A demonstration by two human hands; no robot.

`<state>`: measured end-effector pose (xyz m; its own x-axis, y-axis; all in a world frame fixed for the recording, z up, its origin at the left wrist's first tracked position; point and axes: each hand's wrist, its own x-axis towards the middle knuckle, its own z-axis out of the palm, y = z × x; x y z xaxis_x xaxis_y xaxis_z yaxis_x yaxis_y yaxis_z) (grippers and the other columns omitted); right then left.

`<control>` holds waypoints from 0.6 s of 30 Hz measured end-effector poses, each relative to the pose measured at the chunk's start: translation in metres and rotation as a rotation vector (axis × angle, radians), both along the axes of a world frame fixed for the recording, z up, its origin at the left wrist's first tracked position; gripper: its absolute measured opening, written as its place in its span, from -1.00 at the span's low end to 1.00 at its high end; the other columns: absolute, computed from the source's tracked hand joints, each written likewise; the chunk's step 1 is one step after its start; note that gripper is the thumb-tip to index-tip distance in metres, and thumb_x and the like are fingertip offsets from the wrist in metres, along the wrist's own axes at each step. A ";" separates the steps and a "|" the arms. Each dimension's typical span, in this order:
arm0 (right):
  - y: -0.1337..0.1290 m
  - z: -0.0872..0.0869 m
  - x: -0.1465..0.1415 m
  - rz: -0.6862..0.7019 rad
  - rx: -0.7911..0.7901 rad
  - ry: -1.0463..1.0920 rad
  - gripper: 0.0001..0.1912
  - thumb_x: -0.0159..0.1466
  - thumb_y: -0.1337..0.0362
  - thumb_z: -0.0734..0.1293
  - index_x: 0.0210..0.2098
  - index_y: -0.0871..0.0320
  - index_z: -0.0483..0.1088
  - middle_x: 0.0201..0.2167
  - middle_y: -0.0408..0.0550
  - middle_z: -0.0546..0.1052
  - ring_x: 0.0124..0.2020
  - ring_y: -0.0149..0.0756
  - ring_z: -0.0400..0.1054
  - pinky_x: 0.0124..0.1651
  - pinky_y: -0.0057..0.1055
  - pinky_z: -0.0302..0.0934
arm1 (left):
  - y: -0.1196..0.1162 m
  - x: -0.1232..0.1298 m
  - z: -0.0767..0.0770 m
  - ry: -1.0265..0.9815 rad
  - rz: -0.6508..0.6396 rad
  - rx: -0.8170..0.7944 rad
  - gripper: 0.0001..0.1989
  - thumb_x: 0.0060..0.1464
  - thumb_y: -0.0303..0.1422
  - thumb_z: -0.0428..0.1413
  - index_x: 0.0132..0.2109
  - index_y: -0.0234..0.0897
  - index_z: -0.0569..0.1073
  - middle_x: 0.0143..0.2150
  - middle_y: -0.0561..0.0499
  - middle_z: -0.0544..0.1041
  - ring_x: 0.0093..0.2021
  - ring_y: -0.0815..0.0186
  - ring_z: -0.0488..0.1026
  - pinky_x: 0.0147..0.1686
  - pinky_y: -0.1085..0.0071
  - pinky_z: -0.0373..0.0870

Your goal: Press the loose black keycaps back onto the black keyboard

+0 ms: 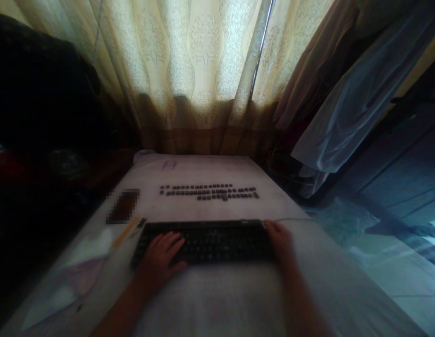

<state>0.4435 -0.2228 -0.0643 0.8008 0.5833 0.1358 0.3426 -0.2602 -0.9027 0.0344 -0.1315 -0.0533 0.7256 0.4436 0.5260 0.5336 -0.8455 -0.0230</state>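
Observation:
A black computer keyboard [221,241] lies on the table in front of me. My left hand [163,257] rests over its left part, fingers stretched out and a little apart. At the keyboard's right end, my right hand [280,241] grips the edge, with its fingers by the far corner; motion blurs it somewhat. Beyond the keyboard, loose dark keycaps [199,192] are laid out in three rows. Whether the keys under my left hand are in place is hidden.
A white-covered table [217,299] carries everything. To the left lie a pixelated dark rectangular object [124,206], a yellow-orange tool [125,231] and clear plastic bags [80,276]. A cable [294,219] runs off right. Curtains [203,61] hang behind; clothes [358,103] hang at right.

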 end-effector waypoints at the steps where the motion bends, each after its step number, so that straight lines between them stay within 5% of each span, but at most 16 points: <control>1: 0.000 -0.002 0.000 -0.006 0.003 -0.006 -0.55 0.05 0.01 0.30 -0.29 0.21 0.62 -0.31 0.12 0.66 -0.23 0.01 0.53 -0.12 -0.19 0.36 | 0.000 0.000 -0.001 -0.010 -0.002 0.002 -0.53 0.25 -0.09 0.10 0.18 -0.26 0.45 0.14 -0.19 0.54 0.11 -0.03 0.49 0.08 -0.03 0.40; 6: 0.000 -0.009 0.004 -0.013 -0.016 -0.022 -0.60 0.22 0.06 0.28 -0.20 0.26 0.57 -0.40 0.07 0.63 -0.29 -0.02 0.52 -0.21 -0.22 0.37 | 0.000 0.000 -0.005 -0.073 -0.030 0.024 -0.57 0.27 -0.10 0.10 0.12 -0.29 0.50 0.06 -0.19 0.59 0.06 -0.01 0.52 0.07 -0.02 0.43; 11: 0.004 -0.011 0.008 0.026 -0.078 -0.026 -0.67 0.38 0.16 0.34 0.08 0.16 0.39 0.07 0.04 0.47 -0.04 -0.15 0.44 -0.03 -0.13 0.40 | -0.001 0.001 -0.006 -0.127 -0.066 0.045 -0.65 0.28 -0.15 0.10 0.05 -0.30 0.54 -0.02 -0.17 0.63 -0.03 0.06 0.57 0.01 0.09 0.49; 18: 0.002 -0.009 0.008 0.055 -0.103 -0.023 -0.65 0.38 0.16 0.34 0.11 0.15 0.37 0.10 0.05 0.44 -0.02 -0.14 0.43 -0.02 -0.11 0.40 | -0.005 0.003 -0.006 -0.183 -0.109 0.065 -0.73 0.31 -0.22 0.08 -0.08 -0.30 0.57 -0.13 -0.14 0.64 -0.12 0.13 0.59 -0.10 0.20 0.54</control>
